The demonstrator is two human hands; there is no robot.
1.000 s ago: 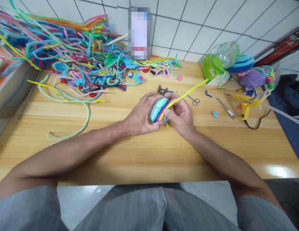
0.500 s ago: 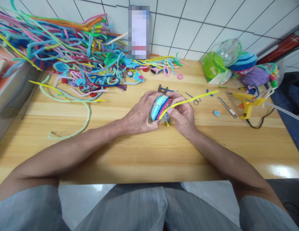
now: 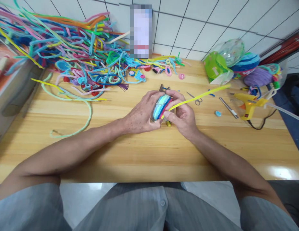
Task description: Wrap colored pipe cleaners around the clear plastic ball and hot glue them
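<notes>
My left hand is wrapped round a clear rounded object banded with pipe cleaners, in pale green, light blue, dark blue and pink stripes. Along the pink stripe runs a yellow pipe cleaner; its loose end sticks out to the upper right. My right hand pinches this yellow strand against the banded object with thumb and fingers. Just beyond my hands lie dark-handled pliers, partly hidden. A small yellow piece shows under the object.
Scissors, a pen-like knife, a light-blue cap and a yellow glue gun lie to the right. A heap of pipe cleaners covers the back left. A phone leans on the tiled wall. Decorated balls stand at the back right.
My right thumb has shifted left along the yellow pipe cleaner, closer to the pink stripe. The strand's loose end has swung upward. My left hand keeps its hold.
</notes>
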